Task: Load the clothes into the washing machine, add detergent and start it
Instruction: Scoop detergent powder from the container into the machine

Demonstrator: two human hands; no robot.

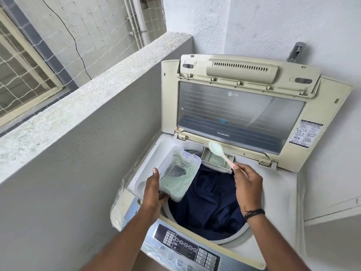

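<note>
The left hand (154,184) gripped a detergent tub (178,173), the right hand (248,182) pinched a spoon (218,153) over the LG-marked washer (242,110).

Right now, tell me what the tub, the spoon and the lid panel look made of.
Tub: translucent, cloudy plastic; the green powder shows through its wall.
Spoon: matte plastic, pale bowl, pink handle, pinched by the right hand.
Lid panel: glossy and see-through, glass or clear plastic, with reflections, in a yellowed plastic frame.

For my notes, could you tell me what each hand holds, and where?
Left hand grips the detergent tub at its near left side; right hand pinches the spoon by its handle end.
</note>
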